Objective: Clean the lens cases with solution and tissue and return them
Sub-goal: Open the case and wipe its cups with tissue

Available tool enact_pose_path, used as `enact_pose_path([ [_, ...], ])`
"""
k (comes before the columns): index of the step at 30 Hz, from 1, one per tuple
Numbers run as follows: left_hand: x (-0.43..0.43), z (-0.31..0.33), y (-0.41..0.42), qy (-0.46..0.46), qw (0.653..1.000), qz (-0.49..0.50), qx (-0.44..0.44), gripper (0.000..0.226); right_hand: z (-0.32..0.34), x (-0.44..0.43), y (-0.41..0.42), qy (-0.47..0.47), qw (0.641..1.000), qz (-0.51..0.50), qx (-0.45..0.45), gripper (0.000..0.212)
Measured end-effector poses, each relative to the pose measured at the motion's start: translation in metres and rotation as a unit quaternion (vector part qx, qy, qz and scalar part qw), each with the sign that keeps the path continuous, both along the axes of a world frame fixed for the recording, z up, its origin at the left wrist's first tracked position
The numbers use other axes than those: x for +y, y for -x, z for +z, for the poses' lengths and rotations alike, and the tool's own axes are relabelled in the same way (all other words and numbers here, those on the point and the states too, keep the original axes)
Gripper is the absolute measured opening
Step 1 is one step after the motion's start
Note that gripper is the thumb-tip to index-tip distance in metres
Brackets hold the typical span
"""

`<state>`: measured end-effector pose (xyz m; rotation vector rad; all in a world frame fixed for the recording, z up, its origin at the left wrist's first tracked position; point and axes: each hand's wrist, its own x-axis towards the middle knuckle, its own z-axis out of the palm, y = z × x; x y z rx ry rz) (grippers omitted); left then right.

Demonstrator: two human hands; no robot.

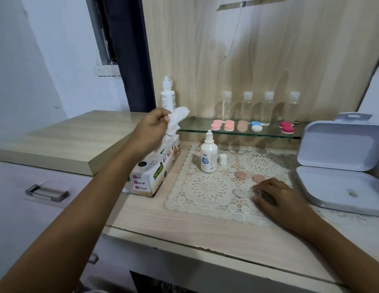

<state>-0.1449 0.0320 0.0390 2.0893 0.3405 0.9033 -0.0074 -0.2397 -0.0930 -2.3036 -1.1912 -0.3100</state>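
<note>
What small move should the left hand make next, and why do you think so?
Probably pull the tissue fully out of the tissue box and bring it to the clear lens case. The left hand pinches the tissue, whose lower end is in the box slot, while the right hand holds the case on the lace mat, two caps lying beside it.

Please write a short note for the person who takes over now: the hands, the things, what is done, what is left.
Left hand pinches a tissue, partly drawn out of the tissue box.
Right hand holds the clear lens case on the lace mat; two peach caps lie on the mat beside it.
Solution bottle stands uncapped on the mat, bottle cap next to it.
Done: case opened; rinsed or not, cannot tell.
Left: wipe it, cap it, return it to the glass shelf, where other lens cases sit.
</note>
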Motion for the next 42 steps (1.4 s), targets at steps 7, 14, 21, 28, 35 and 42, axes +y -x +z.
enact_pose_path([
  [7,-0.049,-0.028,-0.005,-0.102,0.980,-0.097,0.141,0.013,0.002,0.001,0.003,0.000,1.000,-0.011,0.002,0.026],
  [14,-0.075,-0.068,-0.030,-0.209,0.946,-0.167,0.185,0.022,0.005,0.002,0.004,0.010,1.000,-0.019,0.008,0.027],
  [21,-0.085,-0.091,-0.047,-0.246,0.926,-0.198,0.208,0.024,0.007,0.002,0.005,0.014,0.999,-0.024,0.015,0.038],
  [28,-0.084,-0.095,-0.058,-0.224,0.926,-0.226,0.205,0.021,0.007,0.001,0.003,0.011,0.999,-0.016,0.031,0.029],
  [35,-0.076,-0.106,-0.060,-0.322,0.889,-0.244,0.214,0.033,0.007,0.002,0.003,0.009,0.999,-0.019,0.035,0.028],
  [42,-0.068,-0.118,-0.055,-0.376,0.887,-0.244,0.114,0.033,0.007,0.002,0.003,0.019,0.998,-0.028,0.044,0.029],
])
